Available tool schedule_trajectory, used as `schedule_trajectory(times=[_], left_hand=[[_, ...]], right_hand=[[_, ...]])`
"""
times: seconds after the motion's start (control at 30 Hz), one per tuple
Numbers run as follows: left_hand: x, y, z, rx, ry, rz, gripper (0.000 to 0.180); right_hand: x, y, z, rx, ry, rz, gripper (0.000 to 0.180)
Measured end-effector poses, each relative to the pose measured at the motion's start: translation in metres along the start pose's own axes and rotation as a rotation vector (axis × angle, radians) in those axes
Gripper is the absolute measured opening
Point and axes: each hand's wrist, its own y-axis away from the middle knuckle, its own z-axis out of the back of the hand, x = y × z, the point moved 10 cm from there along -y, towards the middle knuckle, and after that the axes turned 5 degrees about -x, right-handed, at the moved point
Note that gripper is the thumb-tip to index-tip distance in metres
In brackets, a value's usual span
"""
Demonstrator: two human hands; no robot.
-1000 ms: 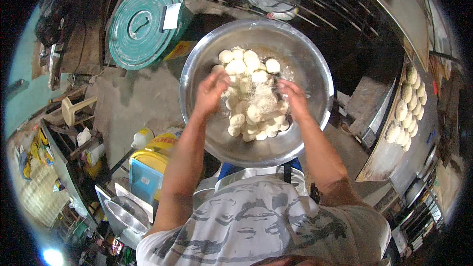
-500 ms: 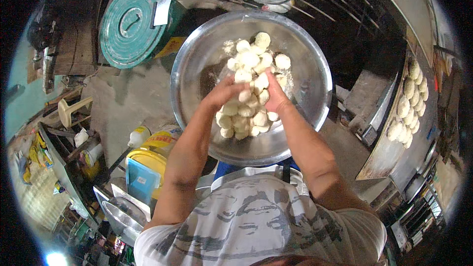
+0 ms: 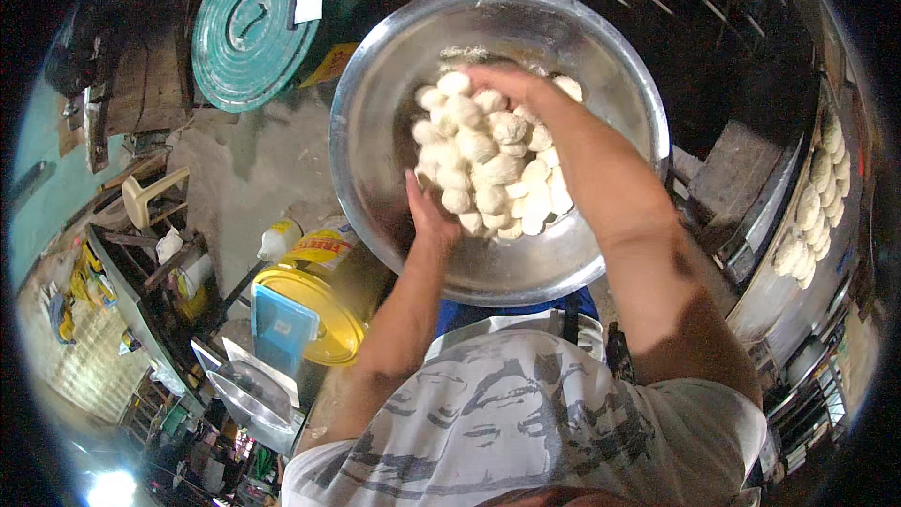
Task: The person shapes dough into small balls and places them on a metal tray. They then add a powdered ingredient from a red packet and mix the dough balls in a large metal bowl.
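Observation:
A heap of pale, floury dough balls (image 3: 474,155) lies in a wide metal basin (image 3: 368,216). My left hand (image 3: 432,216) rests against the heap's near left side, its thumb and fingers apart. Around the far side of the heap reaches my right hand (image 3: 507,84), its fingers stretched toward the left and somewhat blurred. Both hands touch the outer balls, and neither is closed around one. Part of the heap's right side is covered by my right forearm. Loose flour shows on the basin wall beyond the right hand.
A green lidded bin (image 3: 246,28) stands at the far left. Nearer, left of the basin, are a yellow lidded bucket (image 3: 333,319) and a blue plastic panel (image 3: 282,327). More dough pieces (image 3: 818,202) sit on a board at the right. A small stool (image 3: 150,195) is farther left.
My right hand has moved from the middle of the heap to its far side. My left hand has drawn back to the near left edge. The balls are gathered closer together.

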Motion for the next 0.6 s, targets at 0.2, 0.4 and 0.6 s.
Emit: schedule_trajectory(times=[0.2,0.4,0.6], left_hand=[[-0.032,0.013,-0.071,0.390,-0.351,-0.011,0.072],[-0.130,0.067,-0.116,0.415,-1.001,-0.677,0.066],[-0.106,-0.065,-0.106,0.176,-1.197,-0.106,0.086]], right_hand=[[-0.009,0.076,-0.063,-0.003,0.294,0.226,0.069],[-0.065,0.233,-0.005,-0.616,0.061,0.497,0.062],[-0.208,0.156,-0.034,-0.464,-1.210,-0.291,0.074]])
